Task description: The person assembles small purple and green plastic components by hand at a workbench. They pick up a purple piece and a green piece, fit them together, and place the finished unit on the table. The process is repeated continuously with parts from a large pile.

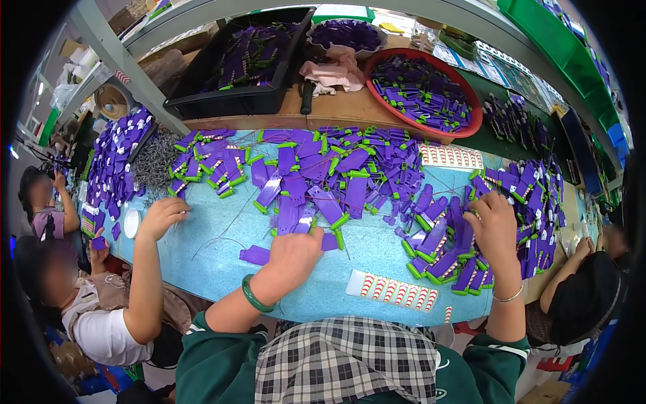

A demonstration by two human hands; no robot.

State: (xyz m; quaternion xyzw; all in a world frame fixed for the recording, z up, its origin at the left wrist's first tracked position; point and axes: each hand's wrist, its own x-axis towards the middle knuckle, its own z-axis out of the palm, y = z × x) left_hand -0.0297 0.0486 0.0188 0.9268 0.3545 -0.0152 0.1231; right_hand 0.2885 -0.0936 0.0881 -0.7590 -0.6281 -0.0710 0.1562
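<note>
Nearest, a striped sticker sheet (391, 291) lies flat on the blue tabletop (195, 269). Left hand (294, 259) bent over the near edge of the central heap of purple-and-green pieces (293, 187); grip hidden, can't tell. Right hand (493, 222) at the right-hand pile (436, 237), curled narrow, hold unclear. Step looks like picking up or laying down pieces; next move calls for a clean pinch. Beyond: red basin (477, 113), more pieces inside.
</note>
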